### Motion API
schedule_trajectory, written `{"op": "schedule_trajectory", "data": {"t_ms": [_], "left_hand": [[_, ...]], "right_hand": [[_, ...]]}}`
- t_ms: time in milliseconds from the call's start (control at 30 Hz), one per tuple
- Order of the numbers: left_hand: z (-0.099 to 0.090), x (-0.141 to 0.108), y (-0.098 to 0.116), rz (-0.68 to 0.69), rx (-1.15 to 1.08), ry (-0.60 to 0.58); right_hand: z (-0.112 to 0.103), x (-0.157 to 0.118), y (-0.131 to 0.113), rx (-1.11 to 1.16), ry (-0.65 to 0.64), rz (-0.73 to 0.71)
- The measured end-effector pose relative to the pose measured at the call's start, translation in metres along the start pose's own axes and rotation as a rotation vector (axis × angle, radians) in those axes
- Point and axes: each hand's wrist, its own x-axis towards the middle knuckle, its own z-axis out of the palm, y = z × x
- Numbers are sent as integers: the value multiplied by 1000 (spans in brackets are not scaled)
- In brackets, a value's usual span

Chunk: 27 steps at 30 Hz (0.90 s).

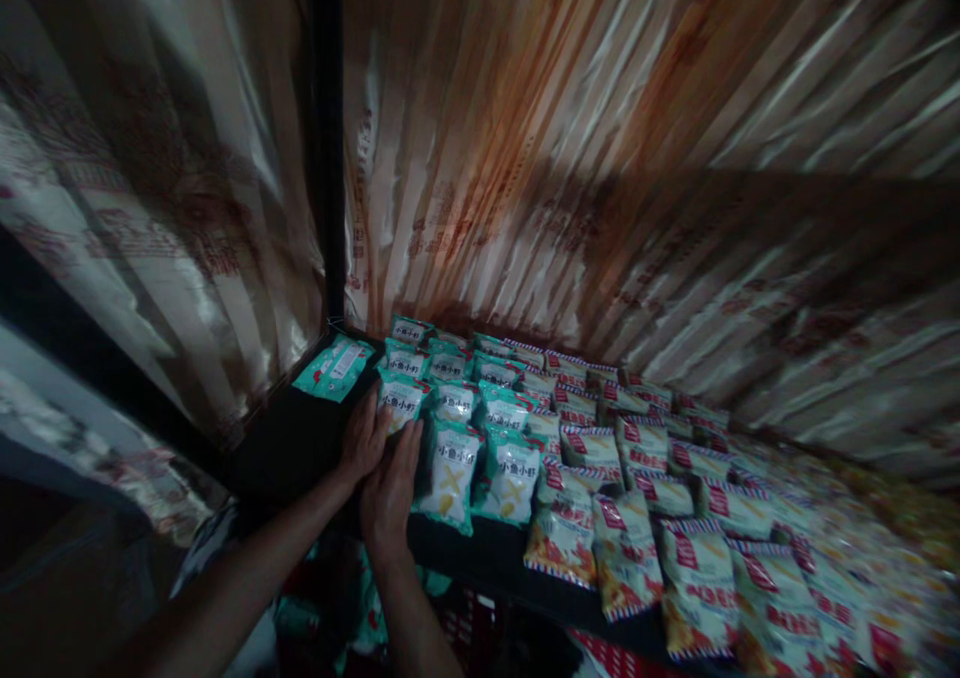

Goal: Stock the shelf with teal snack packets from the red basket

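A teal and white snack bag (403, 398) stands upright at the front of the leftmost row on a dark shelf. My left hand (366, 436) presses its left side. My right hand (391, 486) is against its lower right side, so the bag sits between my two hands, which cover its lower part. More teal snack bags stand in rows behind and to the right, with one front bag (452, 473) just right of my right hand. Another teal bag (334, 366) lies flat at the shelf's left back corner.
Red-and-white snack bags (701, 583) fill the shelf to the right, followed by small shiny packets (847, 508). Wrinkled printed sheeting (525, 158) hangs behind, by a dark upright post (326, 138). Below the shelf are red crates (457, 630) and more teal packs (367, 603).
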Motion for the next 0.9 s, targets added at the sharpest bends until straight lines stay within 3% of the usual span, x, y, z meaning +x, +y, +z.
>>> {"op": "schedule_trajectory", "data": {"t_ms": [167, 367, 500, 633, 900], "left_hand": [[-3, 1, 4, 51, 39, 16], [-3, 1, 9, -23, 33, -3], [-3, -1, 13, 6, 18, 13], [-3, -2, 13, 41, 21, 21], [-3, -2, 17, 71, 52, 21]], "right_hand": [[-13, 3, -13, -41, 3, -96], [-55, 5, -29, -161, -11, -300], [-84, 2, -14, -332, 71, -401], [-102, 6, 8, -456, 127, -354], [-104, 26, 21, -436, 65, -382]]}}
